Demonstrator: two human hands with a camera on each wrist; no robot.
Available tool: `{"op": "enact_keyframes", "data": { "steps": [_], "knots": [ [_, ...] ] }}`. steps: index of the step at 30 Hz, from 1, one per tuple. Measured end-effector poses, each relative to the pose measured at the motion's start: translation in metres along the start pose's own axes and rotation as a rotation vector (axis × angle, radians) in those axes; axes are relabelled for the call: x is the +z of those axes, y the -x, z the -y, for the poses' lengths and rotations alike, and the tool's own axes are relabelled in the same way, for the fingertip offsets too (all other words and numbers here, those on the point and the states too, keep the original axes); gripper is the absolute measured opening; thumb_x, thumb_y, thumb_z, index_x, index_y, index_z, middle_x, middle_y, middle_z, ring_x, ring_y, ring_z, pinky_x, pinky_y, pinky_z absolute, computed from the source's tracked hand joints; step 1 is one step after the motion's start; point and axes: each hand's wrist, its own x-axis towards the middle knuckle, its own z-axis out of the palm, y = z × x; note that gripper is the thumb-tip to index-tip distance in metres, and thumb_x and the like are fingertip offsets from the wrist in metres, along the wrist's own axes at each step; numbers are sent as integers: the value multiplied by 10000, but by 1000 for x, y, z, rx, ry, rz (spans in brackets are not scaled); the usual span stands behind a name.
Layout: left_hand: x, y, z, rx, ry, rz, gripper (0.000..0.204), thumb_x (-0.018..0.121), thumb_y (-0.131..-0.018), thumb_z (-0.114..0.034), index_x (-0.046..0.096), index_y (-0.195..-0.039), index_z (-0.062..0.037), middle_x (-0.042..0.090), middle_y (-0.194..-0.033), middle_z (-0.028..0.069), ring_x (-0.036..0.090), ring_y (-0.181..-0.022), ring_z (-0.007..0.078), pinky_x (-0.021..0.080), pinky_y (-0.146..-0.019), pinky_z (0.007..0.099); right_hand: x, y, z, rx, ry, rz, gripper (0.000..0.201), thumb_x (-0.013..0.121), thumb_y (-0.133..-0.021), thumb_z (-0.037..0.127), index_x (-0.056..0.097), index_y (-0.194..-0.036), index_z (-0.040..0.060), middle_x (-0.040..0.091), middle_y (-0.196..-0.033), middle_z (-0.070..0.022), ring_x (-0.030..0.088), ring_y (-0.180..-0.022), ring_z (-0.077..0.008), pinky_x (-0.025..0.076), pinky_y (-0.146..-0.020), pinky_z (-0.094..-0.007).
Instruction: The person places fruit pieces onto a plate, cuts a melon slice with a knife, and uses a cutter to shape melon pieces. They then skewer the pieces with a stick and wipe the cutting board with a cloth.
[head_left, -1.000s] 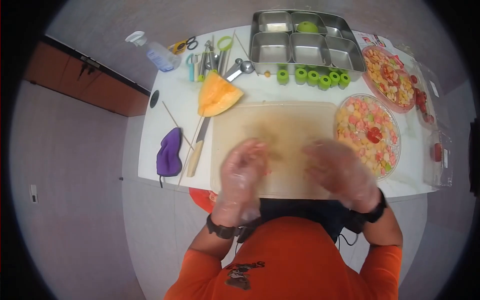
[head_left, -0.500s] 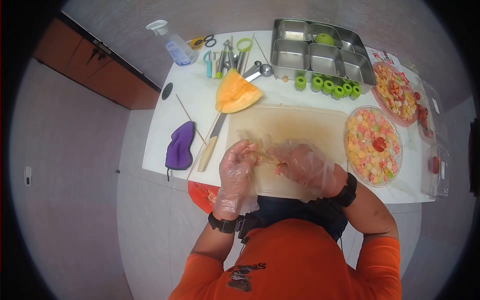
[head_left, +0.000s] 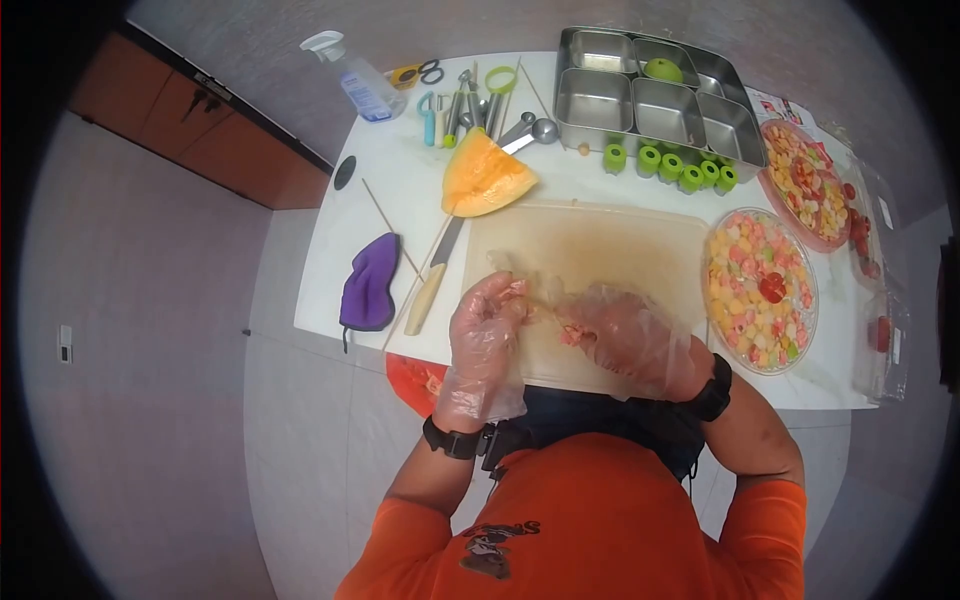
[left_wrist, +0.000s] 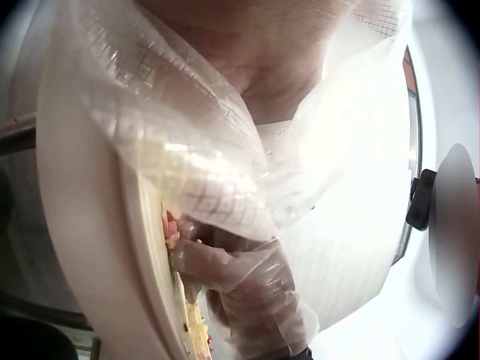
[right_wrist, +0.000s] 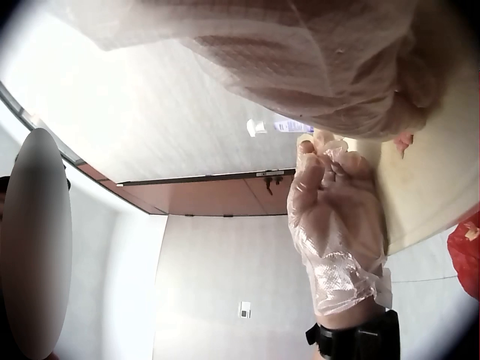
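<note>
In the head view my left hand (head_left: pixel 487 330), in a clear plastic glove, is over the left part of the cutting board (head_left: pixel 640 240). The right wrist view has this left hand (right_wrist: pixel 341 214) palm up, its fingers loosely bent, with nothing visible in the palm. My gloved right hand (head_left: pixel 635 345) faces it across a small gap, where loose glove film hangs. Small pink fruit bits (head_left: pixel 572 335) lie on the board by the right fingertips, and the left wrist view has pink bits (left_wrist: pixel 171 229) beside bent fingers (left_wrist: pixel 199 262). I cannot tell whether the right fingers pinch anything.
A melon wedge (head_left: pixel 485 180) and a knife (head_left: pixel 430 295) lie left of the board, beside a purple cloth item (head_left: pixel 370 285). A fruit platter (head_left: pixel 745 320) stands at the right, another platter (head_left: pixel 800 185) beyond it. Green-topped cutters (head_left: pixel 672 165) line a steel tray (head_left: pixel 665 150) behind.
My hands, apart and blurred over the board a second ago, have come close together in front of me, the right one moving left. The head view has shifted; the pink bits stay on the board.
</note>
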Motion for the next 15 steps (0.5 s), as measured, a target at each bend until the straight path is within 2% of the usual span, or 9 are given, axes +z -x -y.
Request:
{"op": "enact_keyframes", "data": {
  "steps": [6, 8, 15],
  "knots": [
    [1, 0, -2, -2, 4, 36, 412, 626, -945, 97, 577, -1337, -18, 682, -1201, 127, 664, -1051, 181, 589, -867, 331, -12, 13, 5, 102, 28, 49, 345, 582, -920, 109, 635, -1257, 62, 698, -1038, -181, 679, -987, -355, 529, -877, -460],
    [8, 1, -6, -32, -1, -33, 394, 599, -925, 120, 615, -1285, -38, 698, -1165, 124, 664, -969, 190, 536, -865, 321, -13, 17, 1, 91, 41, 34, 361, 583, -906, 95, 633, -1262, 63, 695, -1019, -177, 678, -972, -354, 528, -872, -460],
    [8, 1, -5, -38, 24, -35, 400, 598, -926, 124, 608, -1294, -32, 695, -1183, 128, 661, -1006, 190, 549, -864, 337, -19, 37, 5, 118, 65, -11, 389, 613, -871, 77, 645, -1257, 61, 674, -964, -162, 663, -931, -354, 522, -871, -452]
  ]
}}
